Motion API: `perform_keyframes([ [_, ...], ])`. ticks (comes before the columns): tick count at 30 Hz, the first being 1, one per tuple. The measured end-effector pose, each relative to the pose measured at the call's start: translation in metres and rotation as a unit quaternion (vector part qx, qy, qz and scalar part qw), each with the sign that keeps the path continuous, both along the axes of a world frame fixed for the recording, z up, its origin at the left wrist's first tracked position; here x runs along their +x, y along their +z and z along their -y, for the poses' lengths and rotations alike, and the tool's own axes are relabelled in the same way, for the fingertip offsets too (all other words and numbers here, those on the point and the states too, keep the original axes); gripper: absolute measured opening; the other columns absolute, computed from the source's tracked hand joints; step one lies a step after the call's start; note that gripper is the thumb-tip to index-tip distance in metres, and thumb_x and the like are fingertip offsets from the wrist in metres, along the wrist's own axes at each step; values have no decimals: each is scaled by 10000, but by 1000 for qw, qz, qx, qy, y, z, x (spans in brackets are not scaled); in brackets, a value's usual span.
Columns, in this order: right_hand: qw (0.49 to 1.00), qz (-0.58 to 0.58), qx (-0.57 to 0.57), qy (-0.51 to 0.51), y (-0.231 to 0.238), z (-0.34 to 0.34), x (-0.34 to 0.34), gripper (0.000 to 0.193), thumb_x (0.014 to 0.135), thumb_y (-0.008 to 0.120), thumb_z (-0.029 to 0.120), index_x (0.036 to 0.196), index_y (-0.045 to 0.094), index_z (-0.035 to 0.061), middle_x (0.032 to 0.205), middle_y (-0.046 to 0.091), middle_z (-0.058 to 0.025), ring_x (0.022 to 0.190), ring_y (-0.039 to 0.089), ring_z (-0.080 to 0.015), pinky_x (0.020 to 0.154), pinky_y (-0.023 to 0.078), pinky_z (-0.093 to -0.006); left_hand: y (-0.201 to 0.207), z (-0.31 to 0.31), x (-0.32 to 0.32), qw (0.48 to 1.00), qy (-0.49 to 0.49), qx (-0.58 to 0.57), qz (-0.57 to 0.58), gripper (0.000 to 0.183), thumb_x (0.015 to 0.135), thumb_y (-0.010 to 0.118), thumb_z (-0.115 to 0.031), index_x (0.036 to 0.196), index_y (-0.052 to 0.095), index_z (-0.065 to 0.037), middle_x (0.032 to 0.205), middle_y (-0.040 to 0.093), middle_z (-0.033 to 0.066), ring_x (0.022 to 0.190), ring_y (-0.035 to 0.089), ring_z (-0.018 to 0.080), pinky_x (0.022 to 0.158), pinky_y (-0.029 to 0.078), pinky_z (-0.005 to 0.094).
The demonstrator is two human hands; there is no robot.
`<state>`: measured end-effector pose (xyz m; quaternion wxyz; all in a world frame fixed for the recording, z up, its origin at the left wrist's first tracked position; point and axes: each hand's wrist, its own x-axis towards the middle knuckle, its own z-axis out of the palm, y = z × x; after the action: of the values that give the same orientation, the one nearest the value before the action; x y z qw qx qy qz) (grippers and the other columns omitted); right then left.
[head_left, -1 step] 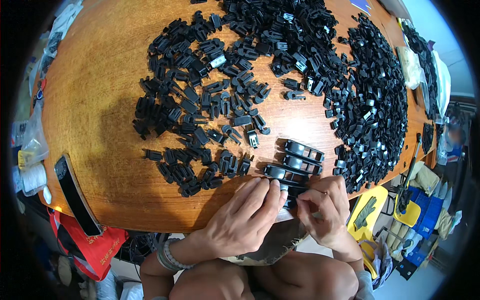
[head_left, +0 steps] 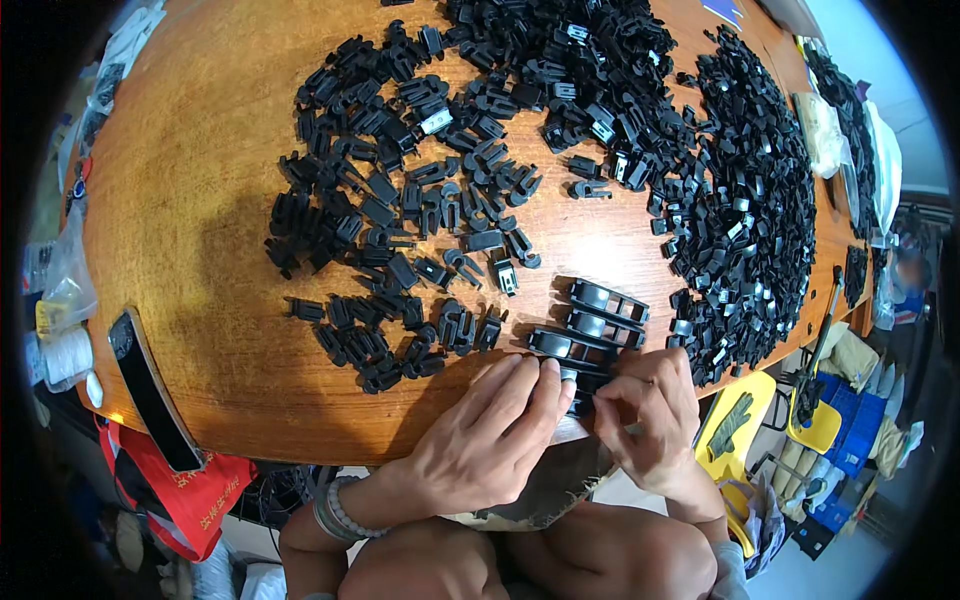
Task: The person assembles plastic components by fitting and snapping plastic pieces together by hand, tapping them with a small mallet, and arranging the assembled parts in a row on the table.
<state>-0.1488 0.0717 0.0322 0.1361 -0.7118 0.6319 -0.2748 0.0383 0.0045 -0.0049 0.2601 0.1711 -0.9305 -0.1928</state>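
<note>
At the table's front edge, several curved black plastic frames point(head_left: 608, 303) with window-like openings lie stacked one behind another. My left hand point(head_left: 492, 428) has its fingers closed together on the left end of the nearest black plastic frame point(head_left: 578, 408), which is mostly covered by my fingers. On the other end, my right hand point(head_left: 652, 412) pinches with thumb and forefinger; whether a smaller part sits in that pinch is hidden. Behind my left hand lie loose black plastic clips point(head_left: 457, 328), several of them close to its knuckles.
A large heap of black clips point(head_left: 570, 70) covers the far middle of the wooden table point(head_left: 180, 200). Small black pieces point(head_left: 745, 220) pile up at the right. A phone point(head_left: 155, 390) lies at the left edge. Beside the table stands a yellow chair point(head_left: 735, 430) with a glove on it.
</note>
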Motion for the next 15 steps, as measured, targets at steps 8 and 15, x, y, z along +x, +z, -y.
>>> perform_keyframes([
  [8,1000,-6,-8,-10,9,0,-6,218,633,687,-53,821,597,10,819,565,-120,730,529,-271,661,432,-356,0,-1,-2,999,7,20,-24,272,774,690,-35,1015,670,89,1120,574,200,1061,534,316,858,531,423],
  [15,999,-52,-1,0,8,-1,1,303,589,712,-88,861,628,16,841,574,-106,738,542,-264,645,444,-349,-3,-1,-5,999,16,21,-36,269,772,712,-44,1001,672,91,1088,586,192,1027,553,308,832,547,415],
])
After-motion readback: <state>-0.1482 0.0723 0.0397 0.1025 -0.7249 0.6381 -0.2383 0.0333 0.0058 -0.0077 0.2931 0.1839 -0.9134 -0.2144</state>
